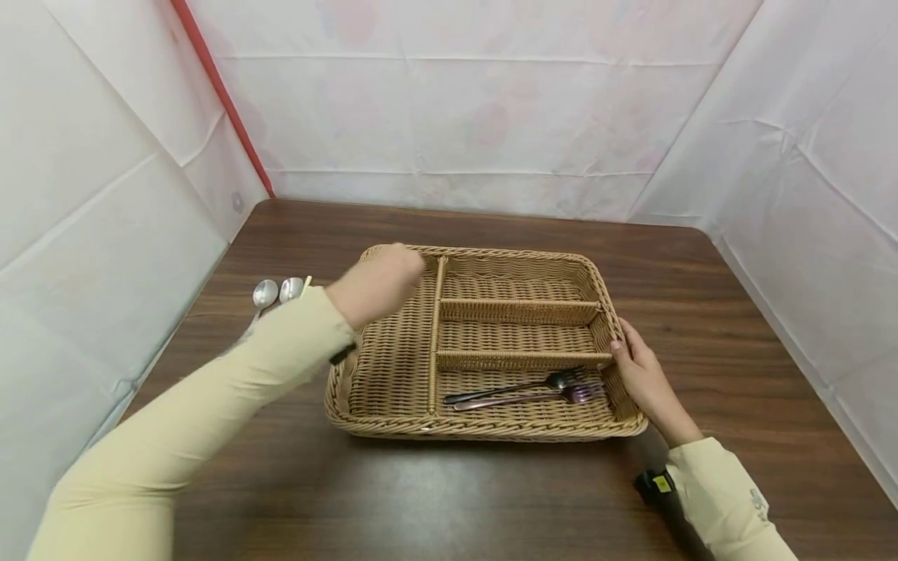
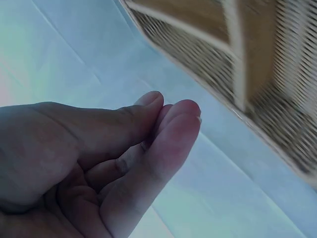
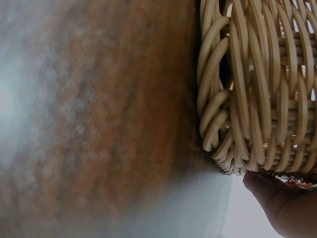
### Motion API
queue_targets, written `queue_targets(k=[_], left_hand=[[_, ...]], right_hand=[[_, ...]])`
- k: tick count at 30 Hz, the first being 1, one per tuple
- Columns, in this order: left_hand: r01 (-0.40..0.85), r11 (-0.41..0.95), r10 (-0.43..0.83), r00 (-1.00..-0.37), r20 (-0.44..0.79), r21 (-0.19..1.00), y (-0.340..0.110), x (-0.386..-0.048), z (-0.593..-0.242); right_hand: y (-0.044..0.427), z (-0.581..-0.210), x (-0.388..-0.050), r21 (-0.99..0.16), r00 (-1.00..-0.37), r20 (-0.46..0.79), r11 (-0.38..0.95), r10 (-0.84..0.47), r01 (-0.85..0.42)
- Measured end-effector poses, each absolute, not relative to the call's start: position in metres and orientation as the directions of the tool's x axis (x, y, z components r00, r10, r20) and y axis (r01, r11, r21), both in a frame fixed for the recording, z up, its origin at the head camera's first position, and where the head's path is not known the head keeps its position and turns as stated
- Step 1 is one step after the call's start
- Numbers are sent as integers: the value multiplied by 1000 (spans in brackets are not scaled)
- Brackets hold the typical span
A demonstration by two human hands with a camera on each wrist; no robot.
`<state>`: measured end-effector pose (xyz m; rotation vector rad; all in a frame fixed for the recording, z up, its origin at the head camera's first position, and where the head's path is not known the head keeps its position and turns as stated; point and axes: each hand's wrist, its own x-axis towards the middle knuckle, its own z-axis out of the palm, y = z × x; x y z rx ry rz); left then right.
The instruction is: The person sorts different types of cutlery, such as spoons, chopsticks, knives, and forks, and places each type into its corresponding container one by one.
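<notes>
Over the left compartment of a wicker basket (image 1: 491, 427) is the left hand (image 1: 379, 287), slightly blurred. Its thumb and fingers (image 2: 111, 131) curl together at the tips in the left wrist view, with nothing visible between them. The right hand (image 1: 645, 382) grips the basket's right rim, thumb on top; the right wrist view shows part of this hand (image 3: 292, 210) against the woven side (image 3: 257, 89). A dark fork (image 1: 501, 390) and a purplish fork (image 1: 519, 400) lie in the front right compartment, tines to the right.
Two spoons (image 1: 265, 293) (image 1: 291, 289) lie on the wooden table (image 1: 435, 499) left of the basket, partly behind the left sleeve. A thin gold-coloured tip (image 1: 307, 283) shows beside them. Pale sheets (image 1: 491, 117) hang around the table's back and sides.
</notes>
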<state>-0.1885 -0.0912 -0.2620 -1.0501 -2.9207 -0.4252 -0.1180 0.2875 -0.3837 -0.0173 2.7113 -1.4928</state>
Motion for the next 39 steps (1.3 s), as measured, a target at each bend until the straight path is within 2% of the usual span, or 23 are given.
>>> queue_targets(k=[4, 12, 23, 30, 39], left_hand=[[515, 819, 519, -853, 58, 253, -132, -203, -266], [426, 869, 435, -900, 25, 252, -188, -213, -293], [363, 861, 420, -903, -93, 357, -184, -213, -348], [310, 857, 408, -896, -175, 411, -186, -216, -359], [272, 854, 388, -901, -193, 444, -187, -220, -366]], right_hand=[[288, -385, -118, -845, -999, -30, 535, -32, 8], [288, -383, -117, -843, -999, -27, 538, -29, 7], [291, -385, -118, -842, -998, -60, 538, -29, 34], [291, -386, -118, -847, -998, -58, 530, -26, 35], [290, -386, -119, -853, -998, -53, 521, -35, 27]])
